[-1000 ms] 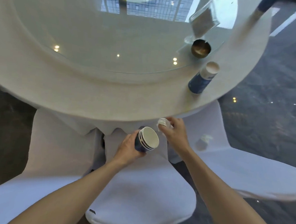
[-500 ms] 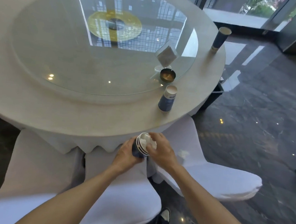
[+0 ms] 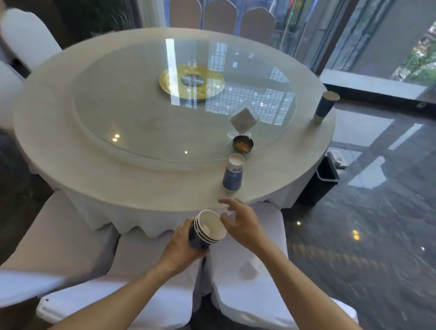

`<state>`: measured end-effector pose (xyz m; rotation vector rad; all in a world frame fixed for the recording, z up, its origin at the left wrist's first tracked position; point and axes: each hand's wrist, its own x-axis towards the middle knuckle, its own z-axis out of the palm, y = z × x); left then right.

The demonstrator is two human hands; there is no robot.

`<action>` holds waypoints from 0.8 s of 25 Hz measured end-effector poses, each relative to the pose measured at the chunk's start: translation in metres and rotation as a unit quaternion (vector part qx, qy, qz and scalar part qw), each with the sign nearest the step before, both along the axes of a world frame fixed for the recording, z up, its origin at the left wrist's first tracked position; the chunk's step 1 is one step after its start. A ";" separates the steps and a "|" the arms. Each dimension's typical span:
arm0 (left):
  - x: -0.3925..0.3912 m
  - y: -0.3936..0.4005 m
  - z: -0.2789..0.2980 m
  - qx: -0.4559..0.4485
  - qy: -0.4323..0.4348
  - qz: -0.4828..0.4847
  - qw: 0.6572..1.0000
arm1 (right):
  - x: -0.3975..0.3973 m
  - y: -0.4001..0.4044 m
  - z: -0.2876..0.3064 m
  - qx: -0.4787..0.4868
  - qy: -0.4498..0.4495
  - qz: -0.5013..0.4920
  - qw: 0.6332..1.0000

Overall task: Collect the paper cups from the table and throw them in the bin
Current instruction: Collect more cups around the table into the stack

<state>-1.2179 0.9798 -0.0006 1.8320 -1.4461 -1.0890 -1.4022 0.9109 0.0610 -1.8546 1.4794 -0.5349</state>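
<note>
This is a restaurant or banquet dining room. A large round surface (image 3: 60, 134) draped in a scalloped white cloth carries a glass lazy Susan (image 3: 138, 114) with a gold centre disc (image 3: 191, 83). White-covered banquet chairs (image 3: 242, 288) ring it, a polished dark stone floor (image 3: 373, 238) reflects ceiling lights, and floor-to-ceiling windows (image 3: 410, 44) face buildings outside.

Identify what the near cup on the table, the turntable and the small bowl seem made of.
Near cup: likely paper, matte blue print, white inside. Turntable: glass, clear and glossy, mirroring windows. Small bowl: probably metal, dark brassy sheen; uncertain.
</note>
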 end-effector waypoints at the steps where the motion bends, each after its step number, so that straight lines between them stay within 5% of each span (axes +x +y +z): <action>1: 0.001 -0.001 0.001 -0.003 0.001 0.007 1.000 | -0.005 -0.011 0.005 -0.035 0.029 0.009 0.999; 4: 0.007 -0.018 0.001 -0.026 0.011 0.034 0.999 | -0.011 -0.059 0.016 -0.133 0.173 0.060 0.974; 10: 0.021 -0.087 -0.013 -0.030 0.065 0.102 0.992 | -0.006 -0.146 0.016 -0.152 0.407 0.130 0.891; 20: 0.029 -0.159 -0.043 0.012 0.081 0.131 0.988 | 0.033 -0.226 -0.032 -0.153 0.599 0.279 0.735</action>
